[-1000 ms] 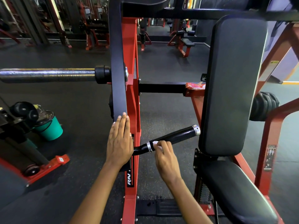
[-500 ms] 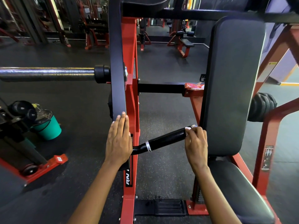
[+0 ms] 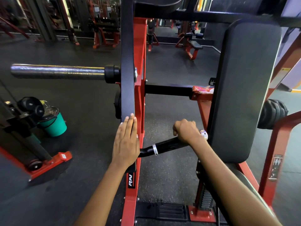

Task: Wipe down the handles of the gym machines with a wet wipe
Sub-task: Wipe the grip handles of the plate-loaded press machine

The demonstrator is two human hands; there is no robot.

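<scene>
A black machine handle (image 3: 167, 145) with silver rings sticks out to the right from the machine's black lever arm (image 3: 127, 82). My right hand (image 3: 187, 132) is wrapped around the handle near its outer silver end cap (image 3: 204, 134). The wet wipe is hidden inside that fist. My left hand (image 3: 126, 141) lies flat, fingers together, against the lower part of the black lever arm, holding nothing.
A tall black back pad (image 3: 244, 88) stands just right of the handle, above the seat. A chrome plate-loading bar (image 3: 57, 71) juts left. A green bucket (image 3: 53, 123) and another red-framed machine sit on the floor at left. A red packet (image 3: 203, 90) rests on the crossbar.
My right hand slid along the handle from the inner ring to the outer end, then rolled over the top into a full grip. The left hand stayed put.
</scene>
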